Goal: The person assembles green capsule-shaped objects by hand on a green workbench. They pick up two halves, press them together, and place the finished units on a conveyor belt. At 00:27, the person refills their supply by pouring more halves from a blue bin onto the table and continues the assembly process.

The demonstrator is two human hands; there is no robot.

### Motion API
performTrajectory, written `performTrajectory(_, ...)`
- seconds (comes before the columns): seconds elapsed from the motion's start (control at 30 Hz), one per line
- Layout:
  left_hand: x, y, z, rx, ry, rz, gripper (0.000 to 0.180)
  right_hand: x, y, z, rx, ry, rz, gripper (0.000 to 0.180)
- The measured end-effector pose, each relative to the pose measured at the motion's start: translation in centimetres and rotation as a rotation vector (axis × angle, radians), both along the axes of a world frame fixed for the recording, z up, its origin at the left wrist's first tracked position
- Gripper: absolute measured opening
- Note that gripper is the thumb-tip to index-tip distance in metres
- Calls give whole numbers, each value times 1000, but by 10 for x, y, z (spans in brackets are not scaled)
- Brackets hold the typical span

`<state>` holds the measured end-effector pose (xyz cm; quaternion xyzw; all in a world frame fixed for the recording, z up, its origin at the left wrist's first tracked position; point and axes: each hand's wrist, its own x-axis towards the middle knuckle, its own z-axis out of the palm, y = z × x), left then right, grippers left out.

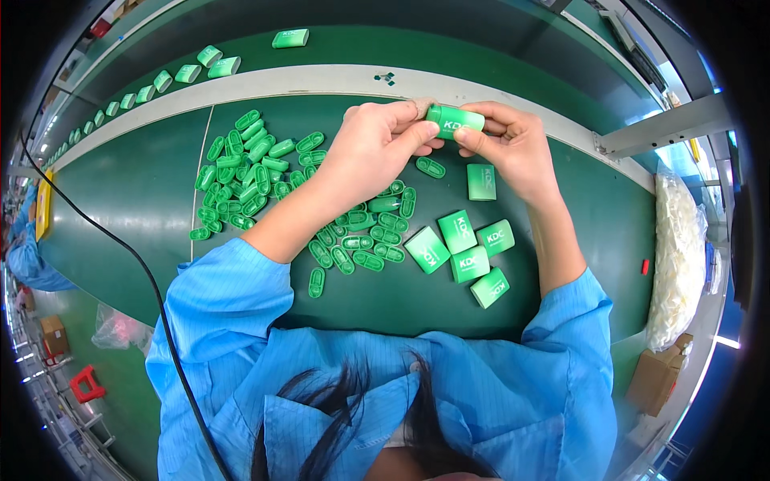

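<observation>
Over the far part of the green table, both hands hold one small flat casing (455,123), dark green at its left end and fading to pale green. My left hand (373,144) is closed on that left end, thumb in front; a beige covering shows at a fingertip. My right hand (513,148) pinches the casing's right end between thumb and fingers. Whether a separate part sits in the left end, I cannot tell. Below my right hand lie several similar casings (470,263). Many green oval plastic pieces (241,172) are heaped left of and below my left forearm.
Beyond a pale rail (321,80), more green casings (188,74) stand in a row on a green belt. A metal bracket (666,127) juts in at right, near a clear bag of whitish pieces (678,256). A black cable (144,264) crosses at left.
</observation>
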<state>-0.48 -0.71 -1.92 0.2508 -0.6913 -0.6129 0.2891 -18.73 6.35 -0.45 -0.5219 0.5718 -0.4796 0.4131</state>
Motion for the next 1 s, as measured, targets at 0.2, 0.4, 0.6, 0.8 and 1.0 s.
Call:
performTrajectory(0.2,0,6,2,-247,-126,97,29,7,1,2,-37,48,-31,28)
performTrajectory(0.4,-3,16,2,-478,-188,231,20,21,7,0,-135,228,-158,24)
performTrajectory(0.6,-7,15,2,-487,-180,189,21,10,3,-3,-133,94,-99,23)
performTrajectory(0.8,-7,18,-7,-600,-206,285,22,19,6,-5,-128,279,-134,23)
performTrajectory(1.0,1,-1,14,-170,-186,-38,27,-2,0,-1,78,-50,7,29)
